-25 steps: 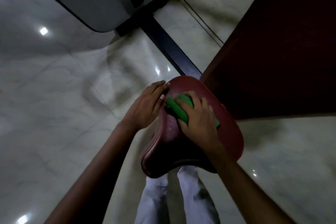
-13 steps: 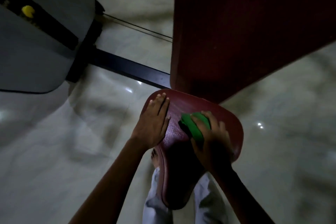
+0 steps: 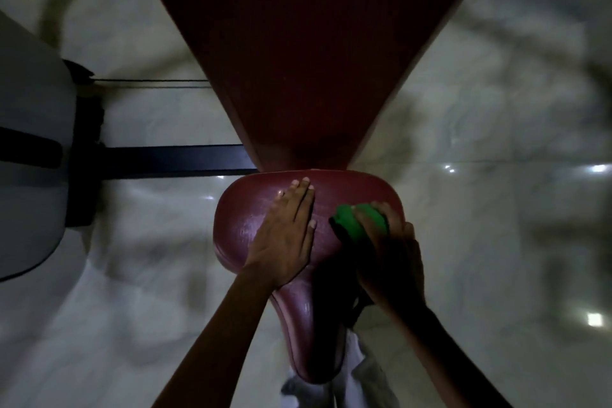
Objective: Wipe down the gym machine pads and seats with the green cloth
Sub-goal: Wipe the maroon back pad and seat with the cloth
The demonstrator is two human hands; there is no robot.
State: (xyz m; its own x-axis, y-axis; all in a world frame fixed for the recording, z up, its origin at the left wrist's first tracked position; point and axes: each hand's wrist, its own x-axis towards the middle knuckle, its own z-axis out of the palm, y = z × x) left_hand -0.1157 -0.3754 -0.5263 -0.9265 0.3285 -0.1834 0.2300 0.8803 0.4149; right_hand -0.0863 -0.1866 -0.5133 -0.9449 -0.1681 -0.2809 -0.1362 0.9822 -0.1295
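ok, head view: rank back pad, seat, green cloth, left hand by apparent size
1. back pad
2. seat
3. left hand
4. green cloth, partly hidden under the right hand, so its full extent is unsure.

Dim room: glossy pale marble floor (ceiling lights reflected), grey machine housing at left.

Pretty dim shot. The left hand lies flat, fingers straight, on the dark red seat. Just to its right, the right hand grips a bunched green cloth against the same seat. Past the fingertips rises the red back pad, marble floor around.
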